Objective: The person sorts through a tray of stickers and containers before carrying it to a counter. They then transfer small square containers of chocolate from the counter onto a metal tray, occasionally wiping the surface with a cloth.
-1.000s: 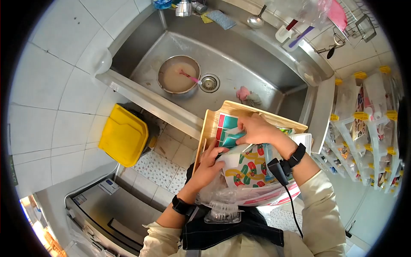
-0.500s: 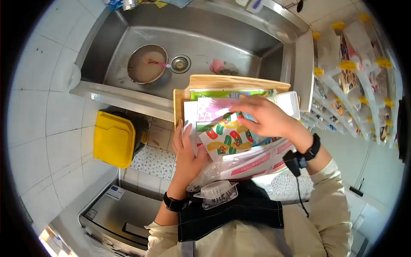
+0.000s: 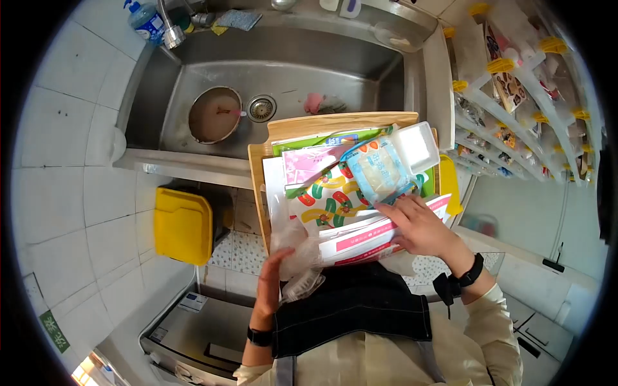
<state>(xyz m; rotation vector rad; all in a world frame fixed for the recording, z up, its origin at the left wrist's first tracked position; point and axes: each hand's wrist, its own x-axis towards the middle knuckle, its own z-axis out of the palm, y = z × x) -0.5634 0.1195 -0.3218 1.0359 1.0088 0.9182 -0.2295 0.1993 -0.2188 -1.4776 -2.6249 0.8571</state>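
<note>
A wooden tray [image 3: 256, 186] stands in front of me at the sink's front edge, filled with flat packages. My right hand [image 3: 421, 226] rests, fingers apart, on a long white box with pink stripes [image 3: 360, 242] at the tray's near side. Its fingertips lie by a light-blue packet [image 3: 380, 170]. Under that packet is a white packet with a colourful looped print [image 3: 328, 198]; a pink packet [image 3: 309, 166] and a white plastic container [image 3: 417, 147] are beside it. My left hand [image 3: 273, 273] is held edge-on, fingers outstretched, against crumpled clear plastic [image 3: 299, 254].
Behind the tray, the steel sink [image 3: 290, 51] holds a metal bowl of cloudy liquid [image 3: 212, 125] and a pink cloth [image 3: 313, 101]. A yellow bin [image 3: 183, 225] is at left. Hanging clear pouches [image 3: 508, 90] line the right. A soap bottle [image 3: 147, 24] stands by the tap.
My right hand has moved toward me, uncovering the light-blue packet, which now lies on the printed packet. My left hand has come down the tray's left side. The clear plastic has shifted.
</note>
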